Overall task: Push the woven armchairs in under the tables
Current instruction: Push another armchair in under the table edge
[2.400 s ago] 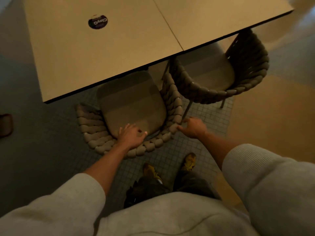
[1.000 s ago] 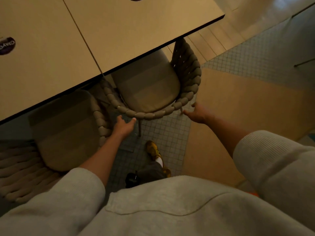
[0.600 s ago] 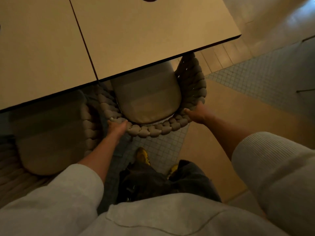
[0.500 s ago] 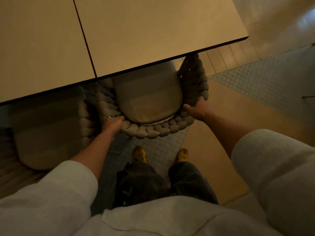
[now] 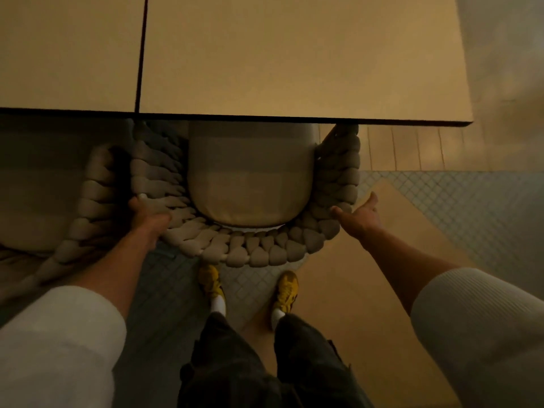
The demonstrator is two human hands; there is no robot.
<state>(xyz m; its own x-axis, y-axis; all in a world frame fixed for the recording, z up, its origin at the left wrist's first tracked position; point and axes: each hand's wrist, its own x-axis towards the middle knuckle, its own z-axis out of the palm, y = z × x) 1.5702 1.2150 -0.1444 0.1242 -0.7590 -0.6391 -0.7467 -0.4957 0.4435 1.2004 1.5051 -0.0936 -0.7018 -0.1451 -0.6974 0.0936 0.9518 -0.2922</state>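
Note:
A woven armchair with a beige seat cushion stands right in front of me, its front part under the beige table. My left hand grips the chair's left rear rim. My right hand is open, fingers spread, its fingertips just touching the right rear rim. A second woven armchair stands close to the left, partly under the neighbouring table, its braided arm almost touching the first chair.
The two tabletops meet at a dark seam. My feet in yellow shoes stand on small grey floor tiles just behind the chair. Tan flooring spreads to the right, with open floor past the table's right corner.
The chair has slid further under the table and now sits square to its edge. My right hand has opened and come off its grip on the rim. My view has shifted over the chair.

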